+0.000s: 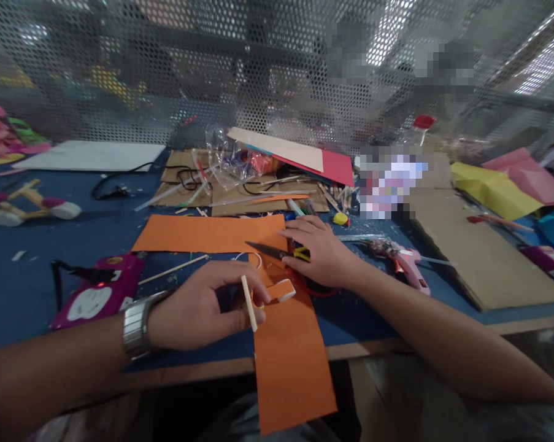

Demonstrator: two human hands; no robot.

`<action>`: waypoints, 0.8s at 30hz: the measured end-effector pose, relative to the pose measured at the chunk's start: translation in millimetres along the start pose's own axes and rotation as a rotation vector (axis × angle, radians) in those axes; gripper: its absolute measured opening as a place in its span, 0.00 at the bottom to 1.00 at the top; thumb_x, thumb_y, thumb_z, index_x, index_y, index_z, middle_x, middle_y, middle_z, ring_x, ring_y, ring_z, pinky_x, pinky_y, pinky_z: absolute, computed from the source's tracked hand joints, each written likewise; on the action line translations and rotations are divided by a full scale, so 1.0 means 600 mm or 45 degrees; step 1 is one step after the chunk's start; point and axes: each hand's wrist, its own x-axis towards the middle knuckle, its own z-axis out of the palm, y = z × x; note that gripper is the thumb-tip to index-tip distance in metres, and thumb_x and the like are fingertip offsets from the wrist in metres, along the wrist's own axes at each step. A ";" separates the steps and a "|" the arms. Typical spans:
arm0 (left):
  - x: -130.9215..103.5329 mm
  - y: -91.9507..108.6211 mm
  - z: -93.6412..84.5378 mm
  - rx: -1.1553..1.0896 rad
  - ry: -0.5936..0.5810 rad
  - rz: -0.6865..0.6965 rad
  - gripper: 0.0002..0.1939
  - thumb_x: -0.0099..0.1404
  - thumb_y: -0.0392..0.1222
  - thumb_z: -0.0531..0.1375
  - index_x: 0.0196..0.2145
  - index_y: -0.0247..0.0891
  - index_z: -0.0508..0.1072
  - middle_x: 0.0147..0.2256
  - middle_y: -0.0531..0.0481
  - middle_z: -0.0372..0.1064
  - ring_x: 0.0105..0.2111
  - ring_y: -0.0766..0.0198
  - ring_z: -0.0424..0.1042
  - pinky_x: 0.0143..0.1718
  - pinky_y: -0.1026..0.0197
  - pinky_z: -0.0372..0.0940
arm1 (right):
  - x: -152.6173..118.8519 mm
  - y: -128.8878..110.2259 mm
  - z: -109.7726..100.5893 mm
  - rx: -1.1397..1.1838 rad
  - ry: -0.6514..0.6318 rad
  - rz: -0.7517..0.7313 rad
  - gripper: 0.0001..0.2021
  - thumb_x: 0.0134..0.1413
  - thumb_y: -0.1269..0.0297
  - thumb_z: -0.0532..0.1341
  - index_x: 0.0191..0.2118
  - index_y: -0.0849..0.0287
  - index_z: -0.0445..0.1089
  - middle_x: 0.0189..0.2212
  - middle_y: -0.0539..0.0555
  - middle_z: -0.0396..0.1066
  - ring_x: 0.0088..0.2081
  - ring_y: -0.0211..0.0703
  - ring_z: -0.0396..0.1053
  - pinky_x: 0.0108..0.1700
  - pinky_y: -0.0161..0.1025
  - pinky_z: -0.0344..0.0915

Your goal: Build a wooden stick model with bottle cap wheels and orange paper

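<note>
One slim wooden stick (249, 304) is pinched in the fingers of my left hand (203, 304). My right hand (325, 253) half-hides dark-bladed scissors (270, 250); its grip I can't tell. Smooth orange paper (295, 377) overhangs the desk (99, 224) at its near edge.

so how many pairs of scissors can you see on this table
1: the dark-bladed scissors, yellow handle partly covered by the right hand, blades over the orange paper. More could be hidden in the clutter behind.
</note>
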 end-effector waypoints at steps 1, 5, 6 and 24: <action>0.000 -0.001 -0.001 -0.034 -0.011 -0.010 0.03 0.72 0.38 0.72 0.40 0.38 0.82 0.34 0.50 0.82 0.31 0.66 0.76 0.34 0.65 0.70 | 0.000 0.000 0.001 0.012 0.009 -0.004 0.26 0.69 0.57 0.71 0.68 0.58 0.77 0.68 0.66 0.77 0.71 0.72 0.68 0.73 0.76 0.65; -0.001 -0.008 -0.002 -0.156 -0.029 -0.007 0.04 0.71 0.37 0.74 0.39 0.36 0.84 0.34 0.48 0.83 0.32 0.65 0.79 0.35 0.65 0.72 | 0.002 -0.002 -0.001 0.106 0.088 -0.051 0.26 0.72 0.57 0.68 0.70 0.59 0.76 0.67 0.66 0.79 0.69 0.69 0.72 0.72 0.74 0.68; -0.002 -0.010 -0.002 -0.189 -0.028 0.003 0.04 0.71 0.37 0.75 0.39 0.36 0.84 0.34 0.48 0.83 0.32 0.65 0.79 0.35 0.65 0.72 | 0.003 -0.004 -0.003 0.141 0.120 -0.063 0.26 0.72 0.57 0.67 0.70 0.60 0.75 0.67 0.67 0.78 0.69 0.68 0.73 0.72 0.72 0.69; -0.001 -0.013 0.002 -0.485 0.278 -0.184 0.06 0.72 0.45 0.76 0.44 0.43 0.92 0.43 0.47 0.82 0.23 0.72 0.79 0.25 0.70 0.79 | 0.000 0.002 0.009 0.720 0.487 0.009 0.41 0.76 0.61 0.63 0.85 0.38 0.45 0.85 0.63 0.43 0.58 0.53 0.81 0.48 0.47 0.87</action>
